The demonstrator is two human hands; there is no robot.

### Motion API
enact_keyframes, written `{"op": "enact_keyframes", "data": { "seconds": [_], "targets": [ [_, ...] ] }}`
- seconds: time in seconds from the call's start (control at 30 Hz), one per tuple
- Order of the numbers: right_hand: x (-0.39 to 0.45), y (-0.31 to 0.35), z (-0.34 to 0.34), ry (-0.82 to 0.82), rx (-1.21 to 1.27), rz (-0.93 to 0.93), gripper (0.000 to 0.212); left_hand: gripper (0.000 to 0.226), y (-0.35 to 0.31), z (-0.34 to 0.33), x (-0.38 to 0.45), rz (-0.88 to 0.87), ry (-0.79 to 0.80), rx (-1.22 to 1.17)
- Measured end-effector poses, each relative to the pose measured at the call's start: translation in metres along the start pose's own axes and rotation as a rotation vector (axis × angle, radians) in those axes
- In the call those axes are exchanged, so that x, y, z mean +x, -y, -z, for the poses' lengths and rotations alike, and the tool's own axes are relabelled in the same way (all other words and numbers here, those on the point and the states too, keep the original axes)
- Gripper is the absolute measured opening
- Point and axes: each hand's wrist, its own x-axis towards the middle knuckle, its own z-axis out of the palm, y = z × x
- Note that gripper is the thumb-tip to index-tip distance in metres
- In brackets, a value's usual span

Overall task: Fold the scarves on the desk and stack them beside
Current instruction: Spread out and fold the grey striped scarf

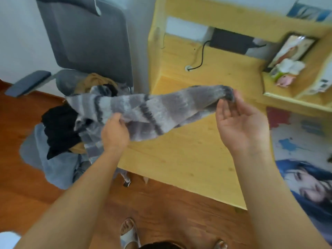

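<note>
One grey striped scarf (143, 110) is stretched above the wooden desk (188, 150). The left hand (115, 133) grips its middle; the right hand (239, 121) pinches its end, palm half open. Several more scarves (59, 130) lie heaped on the chair left of the desk; I cannot count them.

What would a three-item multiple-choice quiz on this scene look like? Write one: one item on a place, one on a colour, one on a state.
1. Where does the pile of other scarves lie?
A. on the chair seat
B. on the desk
C. on the floor

2. What colours is the scarf held up?
A. plain black
B. grey with dark stripes
C. mustard

3. How is the held scarf?
A. folded flat on the desk
B. stretched between both hands above the desk
C. draped over the chair back

Key: 1 A, the pile rests on the grey chair left of the desk. 2 B, the striped scarf is grey with darker bands. 3 B, the left hand grips one part and the right hand pinches its end.
</note>
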Motion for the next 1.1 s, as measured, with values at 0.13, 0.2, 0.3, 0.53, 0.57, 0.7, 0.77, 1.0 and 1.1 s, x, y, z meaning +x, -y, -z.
{"op": "enact_keyframes", "data": {
  "seconds": [0.13,0.2,0.3,0.53,0.57,0.7,0.77,1.0,1.1],
  "targets": [
    [-0.008,0.109,0.04,-0.056,-0.063,0.323,0.031,0.024,-0.12,0.016,-0.018,-0.215,0.064,-0.342],
    [-0.005,0.157,0.069,-0.156,-0.134,0.513,0.036,0.023,-0.176,0.011,-0.037,-0.376,0.142,-0.404],
    [0.011,0.198,0.12,-0.442,-0.783,0.679,0.053,0.029,-0.211,-0.038,-0.075,-0.498,0.163,-0.118],
    [0.075,0.162,0.28,-0.226,-2.08,0.106,0.074,0.054,-0.104,-0.167,-0.183,-0.782,0.393,0.423],
    [0.083,0.149,0.296,-0.133,-2.131,0.043,0.078,0.069,-0.083,-0.175,-0.187,-0.799,0.45,0.459],
    [0.104,0.105,0.337,0.077,-2.263,-0.004,0.086,0.082,-0.038,-0.192,-0.196,-0.879,0.348,0.571],
    [0.107,0.093,0.352,0.065,-2.327,0.119,0.082,0.069,-0.029,-0.191,-0.195,-0.818,0.181,0.493],
    [0.087,0.105,0.358,0.025,-2.414,0.12,0.06,0.026,0.011,-0.135,-0.143,-0.421,0.024,0.353],
    [0.077,0.102,0.356,-0.105,-2.635,0.334,0.028,0.03,0.0,-0.112,-0.117,-0.281,0.12,0.134]
  ]
}}
